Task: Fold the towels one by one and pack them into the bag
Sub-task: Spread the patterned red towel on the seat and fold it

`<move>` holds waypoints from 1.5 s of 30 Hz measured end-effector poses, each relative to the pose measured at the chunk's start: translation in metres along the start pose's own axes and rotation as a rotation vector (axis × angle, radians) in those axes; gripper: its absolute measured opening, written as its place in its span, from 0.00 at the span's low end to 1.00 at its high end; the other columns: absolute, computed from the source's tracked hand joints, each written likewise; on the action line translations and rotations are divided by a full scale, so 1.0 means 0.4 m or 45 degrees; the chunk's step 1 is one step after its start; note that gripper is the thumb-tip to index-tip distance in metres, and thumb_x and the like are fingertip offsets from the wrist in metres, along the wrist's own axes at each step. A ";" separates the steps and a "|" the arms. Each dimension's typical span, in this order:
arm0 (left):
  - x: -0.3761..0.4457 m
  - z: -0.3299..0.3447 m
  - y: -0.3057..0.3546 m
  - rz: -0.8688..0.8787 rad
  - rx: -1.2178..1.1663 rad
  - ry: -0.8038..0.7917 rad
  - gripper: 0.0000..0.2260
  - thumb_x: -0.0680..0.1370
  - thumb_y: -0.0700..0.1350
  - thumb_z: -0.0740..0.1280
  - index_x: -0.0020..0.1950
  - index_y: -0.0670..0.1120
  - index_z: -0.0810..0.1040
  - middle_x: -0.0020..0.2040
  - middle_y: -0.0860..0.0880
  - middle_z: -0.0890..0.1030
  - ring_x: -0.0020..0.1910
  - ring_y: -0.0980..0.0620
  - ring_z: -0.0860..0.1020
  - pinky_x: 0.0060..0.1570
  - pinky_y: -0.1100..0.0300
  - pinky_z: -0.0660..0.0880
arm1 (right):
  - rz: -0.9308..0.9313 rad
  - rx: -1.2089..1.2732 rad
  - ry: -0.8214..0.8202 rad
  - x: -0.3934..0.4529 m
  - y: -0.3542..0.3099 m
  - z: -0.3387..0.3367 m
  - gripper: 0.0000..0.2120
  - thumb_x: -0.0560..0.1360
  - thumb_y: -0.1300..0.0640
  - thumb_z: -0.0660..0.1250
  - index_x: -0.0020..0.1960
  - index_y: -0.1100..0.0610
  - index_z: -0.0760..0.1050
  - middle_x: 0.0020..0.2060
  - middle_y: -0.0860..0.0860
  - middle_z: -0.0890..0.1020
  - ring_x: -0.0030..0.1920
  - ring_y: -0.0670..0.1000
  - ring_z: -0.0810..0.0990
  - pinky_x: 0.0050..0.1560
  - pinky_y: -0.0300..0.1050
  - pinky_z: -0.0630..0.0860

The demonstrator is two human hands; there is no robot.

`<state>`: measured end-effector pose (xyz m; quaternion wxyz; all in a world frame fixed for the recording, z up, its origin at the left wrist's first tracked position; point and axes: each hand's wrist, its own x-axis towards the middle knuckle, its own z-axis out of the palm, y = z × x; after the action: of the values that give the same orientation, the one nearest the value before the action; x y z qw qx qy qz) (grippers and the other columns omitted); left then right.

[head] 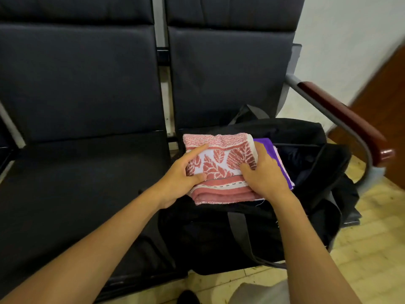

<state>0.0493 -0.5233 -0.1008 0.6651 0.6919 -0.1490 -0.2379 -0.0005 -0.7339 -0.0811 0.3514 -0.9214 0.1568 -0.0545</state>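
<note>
Both hands grip one folded pink towel (221,165) over the open bag (306,172). Left hand (182,178) clasps the towel's left edge, thumb on top, index finger laid straight across the leaf pattern, remaining fingers under the cloth and out of sight. Right hand (263,174) clasps the right edge, fingers curled onto the top face.

Seats (83,88): a row of dark padded seats, of which the bag occupies the right-hand one. A metal armrest (341,115) with a wooden cap stands right of the bag.

Bag: black, soft-sided, mouth open and slack, strap hanging down the front.

Pink towel: folded to a compact rectangle, held level just above the left part of the bag's mouth. Whether its underside touches the bag cannot be told.

Purple towel (274,156): folded, lying in the bag directly beneath the pink towel's right edge, only a strip showing.

Assessment: packing step in progress; at least one towel appears already stowed. No unfolded towels are visible on the seats.

Risks: the bag's limp rim may catch the towel's near edge on the way in and peel the fold open. Releasing one hand early would let the layers fan apart. Pressing down off-centre could drag the purple towel out of square.
</note>
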 end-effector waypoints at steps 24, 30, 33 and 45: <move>0.284 0.261 -0.021 0.433 1.516 0.381 0.31 0.81 0.56 0.58 0.80 0.52 0.48 0.80 0.46 0.46 0.78 0.46 0.48 0.75 0.50 0.54 | 0.020 -0.495 0.224 0.132 0.152 0.013 0.26 0.84 0.48 0.52 0.80 0.53 0.54 0.80 0.55 0.54 0.80 0.55 0.52 0.77 0.57 0.51; 0.310 0.294 -0.117 0.015 1.615 0.040 0.29 0.83 0.57 0.44 0.77 0.52 0.30 0.76 0.46 0.28 0.75 0.48 0.28 0.76 0.44 0.40 | 0.212 -0.717 -0.229 0.134 0.163 0.043 0.28 0.85 0.47 0.42 0.80 0.49 0.32 0.79 0.54 0.35 0.79 0.54 0.33 0.78 0.57 0.36; 0.313 0.297 -0.110 -0.047 1.614 -0.046 0.31 0.83 0.58 0.47 0.76 0.51 0.29 0.75 0.45 0.25 0.73 0.47 0.26 0.76 0.45 0.40 | 0.243 -0.763 -0.212 0.136 0.150 0.049 0.29 0.85 0.47 0.43 0.80 0.49 0.33 0.79 0.55 0.35 0.79 0.54 0.34 0.78 0.58 0.37; 0.152 0.021 0.015 0.190 1.422 0.067 0.18 0.80 0.44 0.60 0.70 0.47 0.69 0.68 0.47 0.70 0.67 0.47 0.69 0.62 0.47 0.70 | -0.205 -0.270 0.233 0.118 -0.065 0.169 0.18 0.83 0.51 0.54 0.67 0.59 0.71 0.64 0.58 0.75 0.64 0.59 0.73 0.63 0.57 0.70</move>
<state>0.0967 -0.5625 -0.1030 0.2163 0.9323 -0.2841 -0.0579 0.0650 -0.6883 -0.1148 0.2309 -0.9542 0.1184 -0.1492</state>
